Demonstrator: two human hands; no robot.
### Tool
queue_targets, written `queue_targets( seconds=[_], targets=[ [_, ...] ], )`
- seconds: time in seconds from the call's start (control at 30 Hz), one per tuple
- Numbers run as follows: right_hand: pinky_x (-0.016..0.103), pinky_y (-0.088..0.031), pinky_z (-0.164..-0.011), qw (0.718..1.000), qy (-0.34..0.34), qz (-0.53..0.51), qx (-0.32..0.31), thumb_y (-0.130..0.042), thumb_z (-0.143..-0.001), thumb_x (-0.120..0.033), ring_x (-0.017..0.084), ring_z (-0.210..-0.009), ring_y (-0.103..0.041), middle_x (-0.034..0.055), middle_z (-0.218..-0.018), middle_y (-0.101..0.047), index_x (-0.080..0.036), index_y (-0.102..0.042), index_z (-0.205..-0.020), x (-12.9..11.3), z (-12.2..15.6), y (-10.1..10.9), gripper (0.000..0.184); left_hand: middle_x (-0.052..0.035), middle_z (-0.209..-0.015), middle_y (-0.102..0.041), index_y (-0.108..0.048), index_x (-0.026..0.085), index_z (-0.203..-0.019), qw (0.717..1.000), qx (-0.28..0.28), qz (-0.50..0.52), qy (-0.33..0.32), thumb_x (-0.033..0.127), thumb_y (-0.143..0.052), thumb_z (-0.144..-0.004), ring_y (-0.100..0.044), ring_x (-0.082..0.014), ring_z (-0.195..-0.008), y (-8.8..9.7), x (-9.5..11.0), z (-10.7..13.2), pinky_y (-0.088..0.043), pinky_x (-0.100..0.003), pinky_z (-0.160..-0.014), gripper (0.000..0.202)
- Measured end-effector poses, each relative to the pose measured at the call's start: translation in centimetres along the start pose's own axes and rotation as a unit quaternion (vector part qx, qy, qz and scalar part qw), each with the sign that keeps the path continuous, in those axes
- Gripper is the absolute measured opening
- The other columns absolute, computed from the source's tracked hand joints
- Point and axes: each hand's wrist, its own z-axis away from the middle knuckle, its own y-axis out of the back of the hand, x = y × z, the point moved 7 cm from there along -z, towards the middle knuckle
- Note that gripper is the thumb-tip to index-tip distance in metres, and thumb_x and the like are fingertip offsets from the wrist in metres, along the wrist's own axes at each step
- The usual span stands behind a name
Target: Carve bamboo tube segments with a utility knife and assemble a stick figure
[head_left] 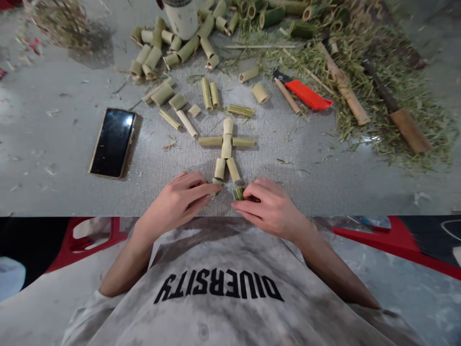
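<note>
Short bamboo pieces lie on the grey table as a stick figure (pixel 226 144), with a head, two arms, a trunk and two legs. My left hand (pixel 178 199) pinches a small bamboo piece (pixel 216 182) at the foot of the left leg. My right hand (pixel 268 206) pinches a small green bamboo piece (pixel 238 193) just below the right leg. Both hands rest on the table near its front edge, fingertips a few centimetres apart.
A black phone (pixel 113 142) lies at the left. Loose bamboo tubes (pixel 169 48) are heaped at the back round a white cup (pixel 182 17). A red-handled saw (pixel 306 93), a long bamboo stick (pixel 345 89), a knife (pixel 396 108) and shavings (pixel 378 72) lie at the right.
</note>
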Motion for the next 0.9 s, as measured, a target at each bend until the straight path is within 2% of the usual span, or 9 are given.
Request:
queue_targets(
  seconds=[0.23, 0.57, 0.7, 0.8, 0.9],
  targets=[
    [0.035, -0.045, -0.072, 1.0, -0.009, 0.01, 0.017, -0.071, -0.109, -0.018, 0.019, -0.08, -0.05, 0.0039, -0.087, -0.063, -0.019, -0.083, -0.103, 0.2, 0.0, 0.1, 0.013, -0.0041, -0.096, -0.074, -0.077, 0.019, -0.128, 1.0, 0.014, -0.006, -0.003, 0.014, -0.064, -0.112, -0.065, -0.0166, -0.084, 0.0, 0.0, -0.1, -0.051, -0.031, -0.081, 0.02],
    [0.033, -0.048, -0.072, 0.999, -0.023, 0.011, 0.02, -0.068, -0.11, -0.015, 0.019, -0.083, -0.052, 0.0058, -0.092, -0.066, -0.019, -0.083, -0.103, 0.4, 0.0, 0.3, 0.017, -0.0028, -0.096, -0.073, -0.074, 0.02, -0.128, 1.0, 0.016, -0.015, -0.018, 0.015, -0.064, -0.112, -0.066, -0.0161, -0.083, -0.2, -0.1, 0.1, -0.05, -0.032, -0.082, 0.02],
    [0.037, -0.052, -0.079, 1.0, -0.02, 0.004, 0.01, -0.071, -0.109, -0.022, 0.021, -0.09, -0.056, 0.0076, -0.099, -0.068, -0.02, -0.082, -0.105, 0.6, 0.5, 0.4, 0.012, -0.0032, -0.098, -0.073, -0.072, 0.021, -0.135, 1.0, 0.003, -0.014, -0.02, 0.017, -0.064, -0.113, -0.066, -0.0169, -0.084, -0.1, -0.2, 0.5, -0.05, -0.032, -0.084, 0.024],
    [0.039, -0.053, -0.081, 1.0, -0.014, 0.005, 0.006, -0.074, -0.108, -0.033, 0.022, -0.09, -0.055, 0.0078, -0.098, -0.066, -0.02, -0.08, -0.094, 0.8, 0.9, 0.5, 0.02, -0.0039, -0.097, -0.073, -0.07, 0.021, -0.14, 1.0, -0.012, -0.016, -0.02, 0.022, -0.064, -0.113, -0.064, -0.0176, -0.082, 0.4, -0.3, 1.0, -0.05, -0.031, -0.083, 0.027],
    [0.037, -0.051, -0.076, 1.0, -0.018, 0.009, 0.006, -0.075, -0.107, -0.031, 0.021, -0.086, -0.054, 0.0052, -0.089, -0.063, -0.021, -0.068, -0.078, 0.9, 1.0, 0.6, 0.031, -0.0037, -0.095, -0.072, -0.067, 0.019, -0.143, 1.0, -0.007, -0.02, -0.003, 0.025, -0.065, -0.113, -0.063, -0.0178, -0.081, 1.5, -1.0, 1.6, -0.051, -0.03, -0.082, 0.03]
  ],
)
